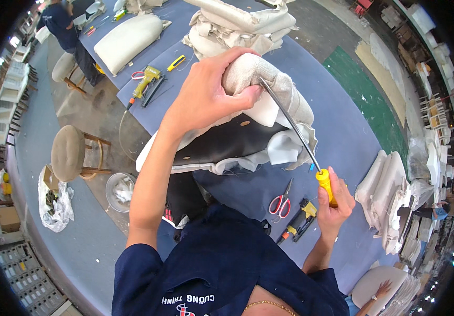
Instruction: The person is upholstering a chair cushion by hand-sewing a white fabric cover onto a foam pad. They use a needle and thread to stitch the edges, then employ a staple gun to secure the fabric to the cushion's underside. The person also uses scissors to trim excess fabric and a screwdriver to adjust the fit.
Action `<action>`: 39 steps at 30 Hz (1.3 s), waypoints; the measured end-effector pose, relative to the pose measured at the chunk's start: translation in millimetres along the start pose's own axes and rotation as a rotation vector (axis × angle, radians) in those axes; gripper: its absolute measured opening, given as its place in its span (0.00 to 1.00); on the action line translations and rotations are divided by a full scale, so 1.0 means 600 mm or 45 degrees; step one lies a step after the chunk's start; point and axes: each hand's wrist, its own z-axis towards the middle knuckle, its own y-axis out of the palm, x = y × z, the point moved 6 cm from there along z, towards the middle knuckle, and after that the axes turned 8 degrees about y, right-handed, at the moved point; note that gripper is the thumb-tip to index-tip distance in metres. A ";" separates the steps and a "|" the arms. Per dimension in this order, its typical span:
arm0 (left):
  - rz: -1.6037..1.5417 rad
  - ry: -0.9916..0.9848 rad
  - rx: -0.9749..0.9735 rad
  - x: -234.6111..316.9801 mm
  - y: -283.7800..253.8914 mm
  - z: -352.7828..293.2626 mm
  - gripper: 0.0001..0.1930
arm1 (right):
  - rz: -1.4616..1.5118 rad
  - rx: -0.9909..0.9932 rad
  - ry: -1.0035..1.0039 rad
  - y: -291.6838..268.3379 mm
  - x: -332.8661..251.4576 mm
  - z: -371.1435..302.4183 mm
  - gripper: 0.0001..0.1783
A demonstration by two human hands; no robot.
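Note:
A beige fabric-covered upholstered piece (290, 95), likely part of a chair, is tilted up in front of me over the table. Its underside shows a black panel and loose fabric edges, with white padding (261, 111) poking out. My left hand (208, 92) clasps its upper corner, thumb pressing on the folded fabric. In my right hand (337, 208) is the yellow handle of a long-shafted screwdriver (293, 125). The screwdriver's tip meets the fabric close to my left thumb; whether it goes under the cloth I cannot tell.
Scissors (280, 205) and a staple gun (302, 217) lie near my right forearm. Farther left are another staple gun (148, 84) and a yellow-handled tool (176, 63). Fabric covers are piled at the back (237, 31) and right (380, 195). A person (61, 26) stands far left, beyond a stool (69, 152).

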 end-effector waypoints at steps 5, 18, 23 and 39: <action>-0.005 -0.025 -0.057 0.006 0.000 0.001 0.24 | -0.064 -0.020 -0.043 -0.012 -0.010 0.010 0.25; -0.051 -0.139 0.005 0.003 -0.001 -0.005 0.27 | -0.393 -0.196 0.054 -0.082 -0.124 0.030 0.30; -0.096 -0.158 0.066 -0.003 -0.022 -0.032 0.27 | -0.237 -0.097 -0.063 -0.003 -0.089 -0.010 0.25; 0.010 -0.134 -0.020 -0.005 -0.021 -0.005 0.23 | 1.409 -0.425 0.659 0.298 0.036 -0.058 0.24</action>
